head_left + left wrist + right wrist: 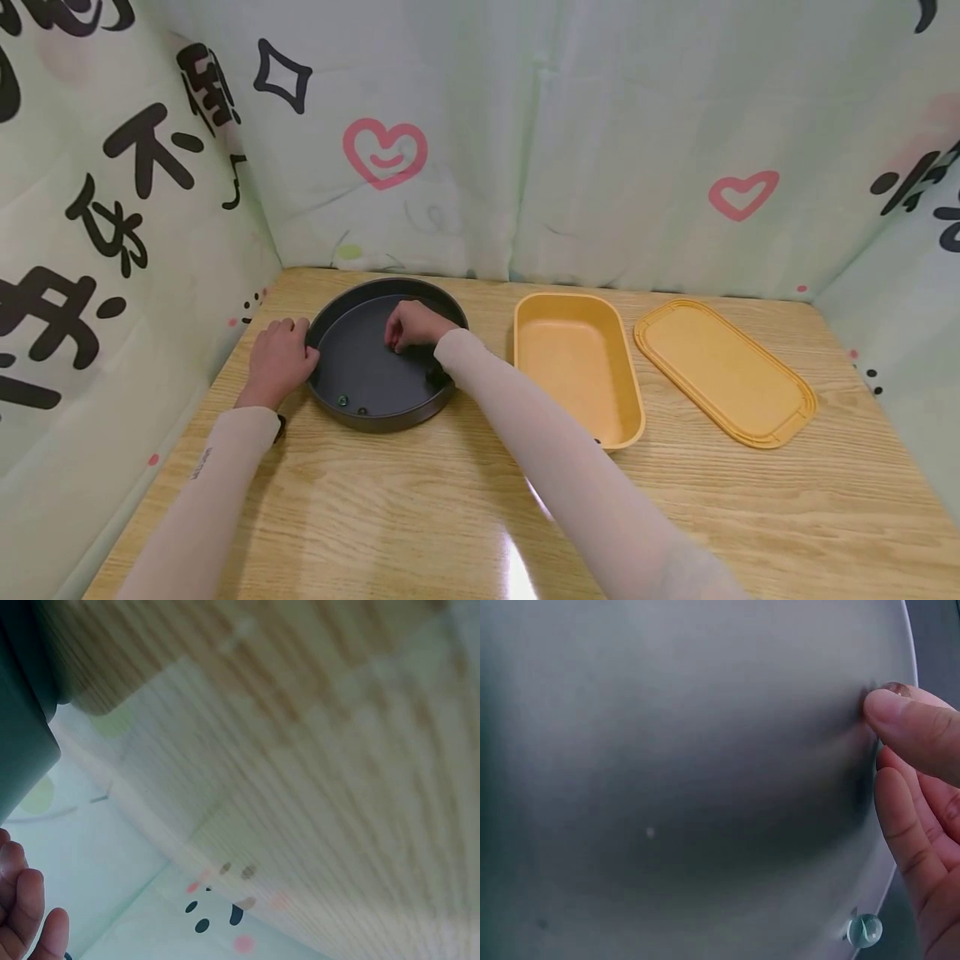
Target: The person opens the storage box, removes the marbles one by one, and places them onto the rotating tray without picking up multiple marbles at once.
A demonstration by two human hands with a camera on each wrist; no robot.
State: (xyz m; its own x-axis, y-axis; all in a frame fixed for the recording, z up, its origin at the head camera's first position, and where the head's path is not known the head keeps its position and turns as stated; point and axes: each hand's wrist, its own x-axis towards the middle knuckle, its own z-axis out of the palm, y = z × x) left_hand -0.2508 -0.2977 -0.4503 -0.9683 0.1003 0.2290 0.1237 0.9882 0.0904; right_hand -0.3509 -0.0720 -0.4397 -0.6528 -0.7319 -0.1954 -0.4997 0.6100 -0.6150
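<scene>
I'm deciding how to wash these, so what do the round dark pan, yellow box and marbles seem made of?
Round dark pan: probably coated metal, satin; its floor has a soft sheen.
Yellow box: likely plastic, fairly matte; even colour, rounded moulded-looking corners.
Marbles: apparently glossy glass; the one seen close up is see-through with a swirl, though clear plastic is possible.

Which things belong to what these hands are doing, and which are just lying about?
Belonging:
Dark pan, left hand on its rim
Pinched marble, apparently, in right hand
Loose marbles

Seemingly lying about:
Yellow lid
Yellow box, though perhaps for use
</scene>
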